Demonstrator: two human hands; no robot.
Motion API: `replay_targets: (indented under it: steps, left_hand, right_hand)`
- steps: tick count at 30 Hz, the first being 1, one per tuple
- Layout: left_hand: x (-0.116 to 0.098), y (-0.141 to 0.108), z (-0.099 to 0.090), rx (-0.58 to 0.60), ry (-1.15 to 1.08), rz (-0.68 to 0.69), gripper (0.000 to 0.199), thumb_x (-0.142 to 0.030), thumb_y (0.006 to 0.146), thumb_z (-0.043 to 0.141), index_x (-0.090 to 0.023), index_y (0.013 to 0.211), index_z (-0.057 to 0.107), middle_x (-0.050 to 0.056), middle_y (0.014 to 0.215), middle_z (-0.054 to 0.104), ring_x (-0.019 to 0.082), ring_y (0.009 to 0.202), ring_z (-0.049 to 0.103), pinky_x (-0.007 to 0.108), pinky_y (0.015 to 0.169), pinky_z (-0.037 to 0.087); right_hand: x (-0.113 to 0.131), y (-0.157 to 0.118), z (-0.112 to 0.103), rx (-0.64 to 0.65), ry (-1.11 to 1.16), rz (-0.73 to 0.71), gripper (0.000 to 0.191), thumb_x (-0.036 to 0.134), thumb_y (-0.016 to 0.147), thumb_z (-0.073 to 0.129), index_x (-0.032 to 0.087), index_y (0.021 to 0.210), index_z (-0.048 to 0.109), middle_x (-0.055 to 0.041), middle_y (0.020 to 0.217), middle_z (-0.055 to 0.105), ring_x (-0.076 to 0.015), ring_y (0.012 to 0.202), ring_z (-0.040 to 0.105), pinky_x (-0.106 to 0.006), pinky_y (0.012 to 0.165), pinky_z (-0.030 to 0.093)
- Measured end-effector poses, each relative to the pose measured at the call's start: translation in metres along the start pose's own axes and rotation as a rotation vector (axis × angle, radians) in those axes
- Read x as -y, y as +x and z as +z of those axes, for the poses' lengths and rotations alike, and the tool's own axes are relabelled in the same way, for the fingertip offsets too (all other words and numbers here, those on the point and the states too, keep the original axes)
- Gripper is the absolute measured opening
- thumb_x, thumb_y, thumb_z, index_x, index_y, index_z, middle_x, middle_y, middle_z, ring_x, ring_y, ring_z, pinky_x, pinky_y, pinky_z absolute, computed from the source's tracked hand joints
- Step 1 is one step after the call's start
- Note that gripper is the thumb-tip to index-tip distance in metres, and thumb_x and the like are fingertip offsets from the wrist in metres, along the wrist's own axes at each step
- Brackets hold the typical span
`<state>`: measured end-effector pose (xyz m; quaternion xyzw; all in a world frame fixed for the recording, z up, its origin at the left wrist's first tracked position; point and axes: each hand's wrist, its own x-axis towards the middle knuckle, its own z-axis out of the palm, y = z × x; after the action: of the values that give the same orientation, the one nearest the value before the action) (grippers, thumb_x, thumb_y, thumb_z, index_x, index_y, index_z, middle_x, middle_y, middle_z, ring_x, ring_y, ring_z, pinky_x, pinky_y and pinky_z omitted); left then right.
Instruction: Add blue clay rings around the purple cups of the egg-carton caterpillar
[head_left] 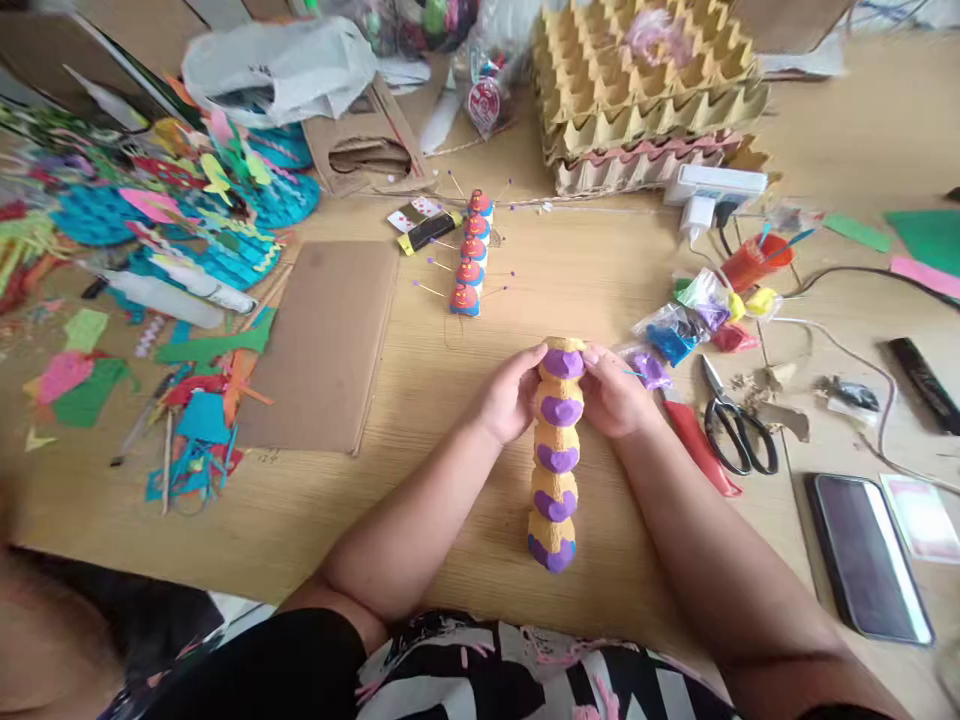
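Note:
Between my two hands is an egg-carton strip point(556, 457), yellowish with a purple clay patch on each of its several bumps. My left hand point(514, 395) grips its far end from the left, thumb on the edge. On the other side, my right hand point(615, 392) pinches the same end, fingers partly hidden behind the strip. The near end points toward my body. Farther off stands a finished-looking egg-carton caterpillar point(472, 252) in red and blue, with small faces and pin-like legs along its sides.
Black-handled scissors point(731, 420), clay packets point(675, 335) and a phone point(870, 555) lie on the right. Cardboard point(319, 345) and paper scraps point(202, 415) are on the left. Stacked egg trays point(652, 130) stand at the back, near a power strip point(716, 183). Another person's arm point(52, 640) shows at lower left.

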<state>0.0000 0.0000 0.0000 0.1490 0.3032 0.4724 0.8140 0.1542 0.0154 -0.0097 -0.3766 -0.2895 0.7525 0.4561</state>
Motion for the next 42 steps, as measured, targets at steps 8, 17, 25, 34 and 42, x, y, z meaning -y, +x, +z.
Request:
replay_targets:
  steps: [8,17,25,34,42]
  left_hand:
    - [-0.001,0.000,0.000,-0.090,-0.036,-0.060,0.016,-0.030,0.085,0.076,-0.016,0.092,0.082,0.004,0.085,0.082,0.016,0.074,0.074,0.026,0.071,0.057]
    - [-0.001,-0.001,0.004,-0.141,-0.031,-0.068,0.011,-0.028,0.088,0.076,-0.017,0.087,0.077,0.002,0.079,0.077,0.014,0.069,0.069,0.027,0.071,0.053]
    - [-0.001,0.000,0.003,-0.070,-0.041,-0.050,0.021,-0.036,0.094,0.076,-0.016,0.096,0.082,0.005,0.087,0.082,0.017,0.077,0.076,0.029,0.078,0.058]
    - [0.000,0.001,0.003,-0.086,-0.011,-0.034,0.030,-0.051,0.096,0.084,-0.021,0.095,0.081,0.003,0.086,0.080,0.017,0.077,0.076,0.028,0.076,0.061]
    - [0.004,0.005,-0.003,-0.142,0.028,0.049,0.033,-0.053,0.093,0.090,-0.021,0.094,0.082,0.002,0.095,0.083,0.016,0.086,0.080,0.025,0.081,0.060]
  right_hand:
    - [-0.003,0.001,-0.002,0.031,-0.032,0.025,0.060,0.067,0.059,0.106,0.023,0.071,0.067,0.0021,0.067,0.063,-0.0139,0.062,0.053,-0.030,0.059,0.043]
    - [0.003,-0.002,0.008,0.019,-0.057,0.054,0.065,0.063,0.052,0.110,0.021,0.064,0.062,0.0047,0.063,0.058,-0.0107,0.059,0.050,-0.027,0.058,0.040]
    - [0.001,-0.001,0.007,-0.047,-0.030,0.067,0.066,0.063,0.051,0.110,0.022,0.065,0.060,0.0054,0.063,0.059,-0.0099,0.059,0.050,-0.027,0.057,0.041]
    - [-0.004,0.003,0.009,-0.135,-0.084,-0.018,0.070,0.082,0.061,0.097,0.026,0.077,0.059,0.0067,0.063,0.047,-0.0109,0.057,0.041,-0.028,0.051,0.035]
    - [-0.003,-0.001,0.003,-0.195,-0.343,-0.334,0.063,0.084,0.080,0.085,0.028,0.089,0.059,0.0039,0.078,0.056,-0.0132,0.066,0.043,-0.029,0.058,0.037]
